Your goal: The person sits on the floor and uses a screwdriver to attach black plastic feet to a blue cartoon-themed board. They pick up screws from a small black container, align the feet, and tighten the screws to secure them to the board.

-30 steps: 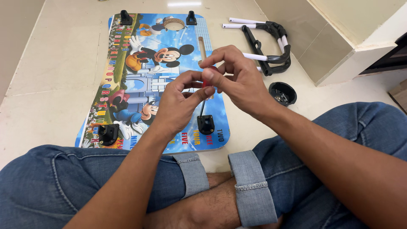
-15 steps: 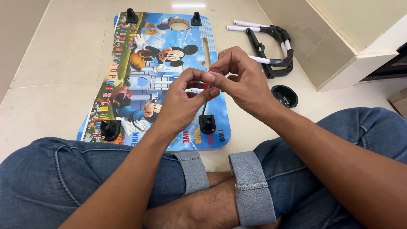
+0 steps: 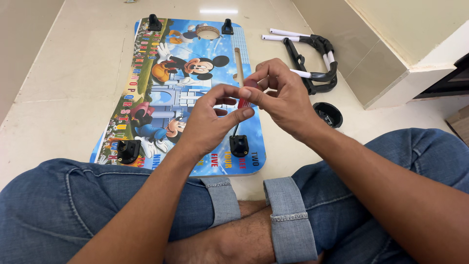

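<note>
Both my hands meet over a colourful cartoon-printed board [image 3: 161,98] lying on the floor in front of my crossed legs. My left hand [image 3: 210,120] and my right hand [image 3: 286,100] pinch a small red-handled screwdriver [image 3: 243,100] between their fingertips. Its thin dark shaft points down at a black bracket [image 3: 239,145] on the board's near right corner. Whether the tip touches the bracket, I cannot tell.
Three more black brackets sit on the board: near left [image 3: 128,150], far left [image 3: 154,22], far right [image 3: 227,26]. Black-and-white tube legs [image 3: 315,61] and a round black part [image 3: 328,114] lie on the floor to the right, beside a tiled step [image 3: 376,58].
My fingers have shifted a little around the red handle. Both hands stay over the near right bracket, and the board has not moved.
</note>
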